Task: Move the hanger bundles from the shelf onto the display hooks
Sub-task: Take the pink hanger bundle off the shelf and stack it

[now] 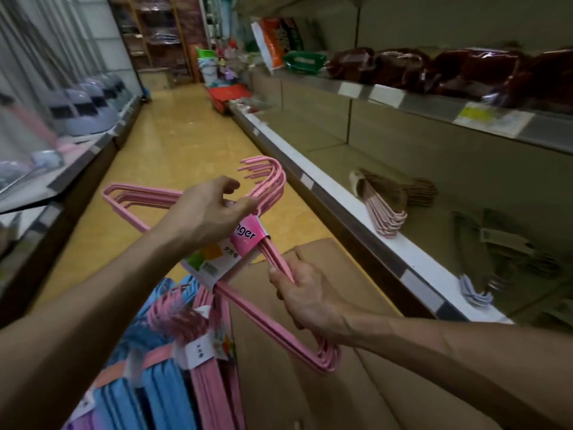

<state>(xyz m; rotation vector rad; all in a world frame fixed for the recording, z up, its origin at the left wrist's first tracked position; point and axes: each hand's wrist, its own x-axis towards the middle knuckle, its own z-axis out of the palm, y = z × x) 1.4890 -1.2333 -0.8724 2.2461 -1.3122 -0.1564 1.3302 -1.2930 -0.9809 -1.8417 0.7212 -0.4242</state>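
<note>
Both grips clamp the pink bundle (248, 243) over the aisle — left hand (204, 212) at its neck, right hand (305, 297) on a bar — hook ends pointing away from me.

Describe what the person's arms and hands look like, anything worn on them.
Both forearms are bare, with no sleeves in view. The left hand and right hand wear no gloves, and no rings or watch show. A small dark mark, possibly a tattoo, sits on the right wrist; it is too blurred to read.
</note>
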